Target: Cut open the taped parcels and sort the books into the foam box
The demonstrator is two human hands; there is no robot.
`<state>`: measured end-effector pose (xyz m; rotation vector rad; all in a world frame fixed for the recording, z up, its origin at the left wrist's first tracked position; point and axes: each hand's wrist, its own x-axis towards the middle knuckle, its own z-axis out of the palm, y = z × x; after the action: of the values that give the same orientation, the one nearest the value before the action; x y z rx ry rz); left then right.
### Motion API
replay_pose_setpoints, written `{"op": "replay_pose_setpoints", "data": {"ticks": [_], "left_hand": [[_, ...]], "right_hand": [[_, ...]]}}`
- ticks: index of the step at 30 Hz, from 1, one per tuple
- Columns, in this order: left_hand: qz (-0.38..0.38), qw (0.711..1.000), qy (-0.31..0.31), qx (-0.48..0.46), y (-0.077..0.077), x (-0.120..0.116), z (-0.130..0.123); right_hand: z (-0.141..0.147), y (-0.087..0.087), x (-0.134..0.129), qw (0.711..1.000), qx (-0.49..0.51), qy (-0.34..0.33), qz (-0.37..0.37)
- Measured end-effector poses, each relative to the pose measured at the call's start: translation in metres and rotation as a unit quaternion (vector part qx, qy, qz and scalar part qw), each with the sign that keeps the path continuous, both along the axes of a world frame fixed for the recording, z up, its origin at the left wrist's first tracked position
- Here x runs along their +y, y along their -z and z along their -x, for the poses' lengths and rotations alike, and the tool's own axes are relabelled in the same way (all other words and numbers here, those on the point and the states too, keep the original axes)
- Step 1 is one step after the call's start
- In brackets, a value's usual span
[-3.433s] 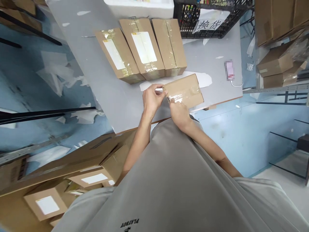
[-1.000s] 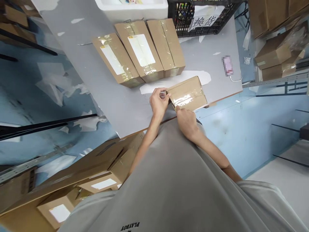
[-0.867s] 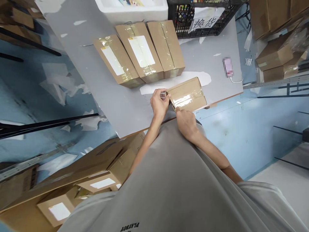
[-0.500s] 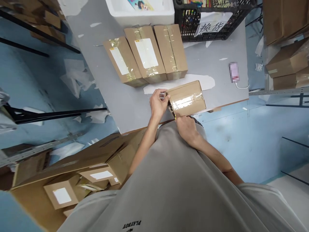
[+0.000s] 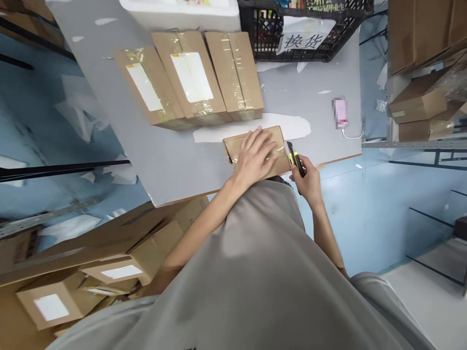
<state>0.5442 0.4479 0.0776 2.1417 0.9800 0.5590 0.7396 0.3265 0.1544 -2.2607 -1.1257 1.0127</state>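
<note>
A small taped cardboard box (image 5: 276, 141) lies near the front edge of the grey table (image 5: 175, 170). My left hand (image 5: 253, 155) rests flat on its top with the fingers spread. In my right hand (image 5: 308, 180) is a black and yellow utility knife (image 5: 296, 159), pointing up at the box's right end. Whether the blade touches the cardboard I cannot tell. The box's left end has a gap at its edge. Part of its top is hidden under my left hand.
Three taped cardboard boxes (image 5: 197, 80) stand behind, near a white bin (image 5: 182, 18) and a black crate (image 5: 262, 43) with a paper sign. A phone (image 5: 340, 113) on a cable lies at right. A large carton (image 5: 109, 243) of parcels stands at lower left.
My left hand has gone from the box's left end onto its top. My right hand, with the knife, has moved from the left end to the right end. The view has shifted.
</note>
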Motion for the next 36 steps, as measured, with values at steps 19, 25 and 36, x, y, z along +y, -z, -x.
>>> {"op": "replay_pose_setpoints", "data": {"ticks": [19, 25, 36], "left_hand": [[0.006, 0.999, 0.041, 0.015, 0.024, -0.003, -0.014], [0.006, 0.999, 0.048, 0.017, 0.023, -0.005, -0.013], [0.025, 0.999, 0.021, -0.034, 0.028, -0.010, -0.021]], "right_hand": [[0.012, 0.008, 0.015, 0.985, -0.129, -0.101, 0.052], [0.051, -0.012, 0.034, 0.948, -0.234, -0.102, 0.188], [0.060, -0.036, 0.044, 0.908, -0.263, -0.137, 0.297]]}}
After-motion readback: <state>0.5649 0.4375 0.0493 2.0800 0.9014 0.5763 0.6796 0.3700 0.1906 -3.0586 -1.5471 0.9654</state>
